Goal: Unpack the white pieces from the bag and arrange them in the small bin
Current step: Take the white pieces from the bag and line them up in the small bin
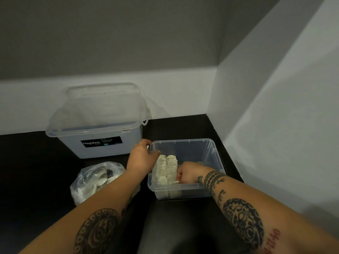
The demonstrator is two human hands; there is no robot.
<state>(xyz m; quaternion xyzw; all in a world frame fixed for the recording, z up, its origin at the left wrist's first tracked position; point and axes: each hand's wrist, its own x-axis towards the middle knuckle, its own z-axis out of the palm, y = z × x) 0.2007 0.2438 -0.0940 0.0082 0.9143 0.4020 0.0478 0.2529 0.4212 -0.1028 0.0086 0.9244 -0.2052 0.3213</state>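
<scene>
A small clear bin [211,153] stands on the dark table. Two neat rows of white pieces [166,169] fill its left side. My left hand [141,156] grips the bin's far left rim, thumb inside near the rows. Inside the bin, my right hand [185,174] is curled and pinches a white piece at the near end of the right row. A clear plastic bag [91,180] with more white pieces lies left of the bin, partly hidden by my left forearm.
A large clear storage box [95,125] with a Megabox label stands behind the bag against the back wall. A wall runs along the right of the bin. The dark table [27,171] stretches to the left.
</scene>
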